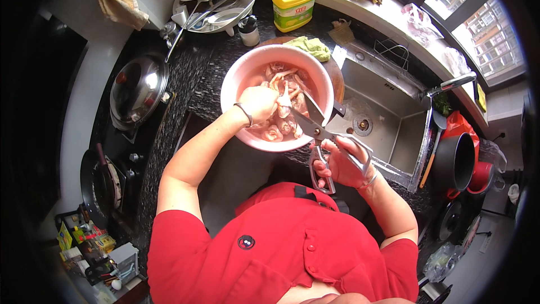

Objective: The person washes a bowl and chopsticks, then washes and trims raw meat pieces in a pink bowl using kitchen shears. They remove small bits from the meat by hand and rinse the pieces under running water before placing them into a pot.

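Observation:
My left hand (258, 103) grips a piece of raw poultry (284, 103) over a large pink basin (230, 78). More raw meat pieces (276, 130), some with thin bony ends, lie in reddish water inside the basin. My right hand (346, 160) has its fingers through the handles of metal kitchen shears (318, 131). The shear blades are spread apart and reach over the basin's right side, close to the held piece. Whether a blade touches the meat, I cannot tell. My left fingertips are partly hidden behind the hand.
A round wooden board (336, 78) lies beneath the basin, with a green cloth (311, 48) behind. A steel sink (390, 105) is at the right; a dark knife handle (338, 109) juts towards it. A yellow detergent jug (294, 6) stands behind. A lidded pan (139, 90) sits left.

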The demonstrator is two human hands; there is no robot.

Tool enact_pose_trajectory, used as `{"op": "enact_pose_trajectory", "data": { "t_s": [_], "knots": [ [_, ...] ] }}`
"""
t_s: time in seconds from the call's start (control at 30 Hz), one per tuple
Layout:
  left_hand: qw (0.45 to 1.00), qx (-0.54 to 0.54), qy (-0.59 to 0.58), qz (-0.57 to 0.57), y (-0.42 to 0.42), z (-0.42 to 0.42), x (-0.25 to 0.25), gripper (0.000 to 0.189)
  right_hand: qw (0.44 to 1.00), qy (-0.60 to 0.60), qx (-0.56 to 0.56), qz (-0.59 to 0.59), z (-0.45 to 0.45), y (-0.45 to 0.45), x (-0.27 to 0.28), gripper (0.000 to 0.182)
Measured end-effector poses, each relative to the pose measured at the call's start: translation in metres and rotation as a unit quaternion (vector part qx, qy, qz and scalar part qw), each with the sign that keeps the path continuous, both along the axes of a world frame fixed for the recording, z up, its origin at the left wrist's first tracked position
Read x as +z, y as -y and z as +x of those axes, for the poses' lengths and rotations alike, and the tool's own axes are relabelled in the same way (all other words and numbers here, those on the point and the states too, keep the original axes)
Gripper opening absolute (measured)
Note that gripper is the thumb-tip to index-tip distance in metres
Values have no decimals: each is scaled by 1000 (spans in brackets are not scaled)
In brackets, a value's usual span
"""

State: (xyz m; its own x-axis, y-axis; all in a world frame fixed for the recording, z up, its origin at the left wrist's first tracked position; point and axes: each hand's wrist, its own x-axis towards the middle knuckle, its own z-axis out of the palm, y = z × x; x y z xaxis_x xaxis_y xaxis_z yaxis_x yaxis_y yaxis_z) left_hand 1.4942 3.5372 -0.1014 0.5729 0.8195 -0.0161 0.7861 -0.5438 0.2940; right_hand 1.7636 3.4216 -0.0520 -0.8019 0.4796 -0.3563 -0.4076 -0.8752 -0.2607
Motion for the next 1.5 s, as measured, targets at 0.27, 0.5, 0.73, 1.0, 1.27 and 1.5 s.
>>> {"op": "enact_pose_trajectory", "data": {
  "t_s": [0.27, 0.5, 0.73, 1.0, 1.27, 1.5],
  "knots": [
    [999, -31, -19, 16, -6, 15, 28, 14, 991, -107, -44, -68, -34, 9, -21, 40],
    [989, -20, -102, 106, 18, 31, 53, 9, 994, -43, -94, -26, -48, 5, -22, 42],
    [995, -45, 16, 87, 27, 29, 49, 29, 992, -98, -72, -22, -43, 3, -29, 50],
    [994, -63, 75, 43, 32, 26, 47, 12, 996, -45, -59, -40, -37, 1, -25, 36],
    [987, -103, 120, 32, 23, 15, 48, 9, 999, 7, -14, 33, -17, 1, -35, 38],
    [988, -116, 95, 40, 25, 21, 60, 8, 1000, 10, -16, 22, -26, -8, -33, 58]
  ]
}}
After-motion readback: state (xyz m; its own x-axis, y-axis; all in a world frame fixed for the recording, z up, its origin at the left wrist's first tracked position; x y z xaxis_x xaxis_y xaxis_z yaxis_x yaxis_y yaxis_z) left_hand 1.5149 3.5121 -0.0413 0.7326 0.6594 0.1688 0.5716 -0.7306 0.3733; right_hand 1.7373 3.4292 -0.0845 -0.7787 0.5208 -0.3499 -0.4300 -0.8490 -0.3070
